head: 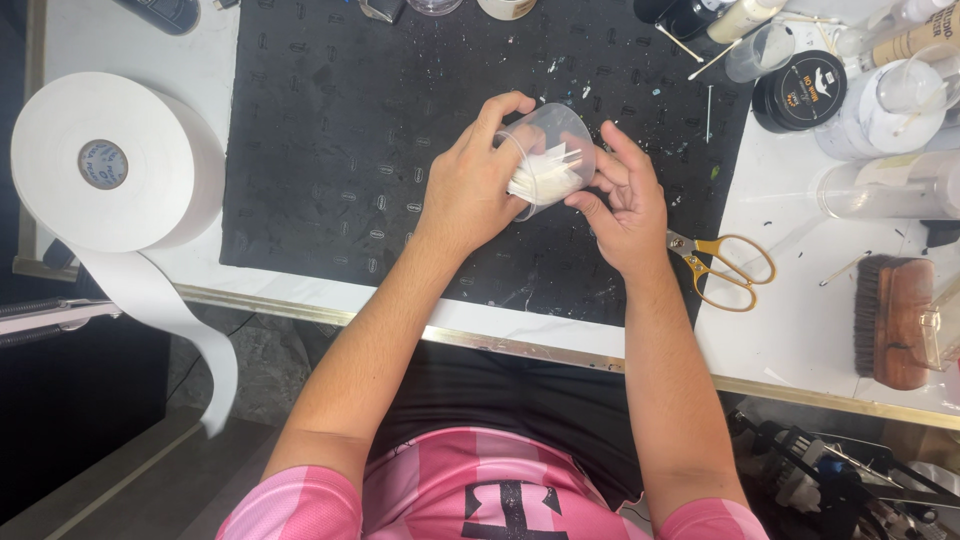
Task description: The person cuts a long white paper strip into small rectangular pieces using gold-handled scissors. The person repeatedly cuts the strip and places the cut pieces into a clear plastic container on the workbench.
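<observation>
Pink striped fabric of the person's shirt (480,495) fills the bottom edge, and both bare forearms reach up from it to the middle of the work surface. That surface is a white table (800,330) with a thin gold-coloured rim, and a black mat (330,150) flecked with small white scraps covers most of it. Over the mat the left hand (470,185) is curled around a clear plastic cup (550,150) tipped on its side — its fingers wrap the cup's wall and hold it firmly. White strips (545,175) sit inside the cup, reaching toward its mouth. The right hand (625,195) is half closed at the cup's mouth, its fingertips touching the strips; whether it actually pinches one cannot be told.

Gold-handled scissors (725,265) lie just right of the right wrist, partly on the mat. A wooden brush (890,320) rests near the table's right edge. Jars, a black round tin (800,90) and cotton swabs crowd the top right corner. At far left a large roll of white paper (110,160) sits on the table — its loose tail hangs down past the edge toward a grey floor.
</observation>
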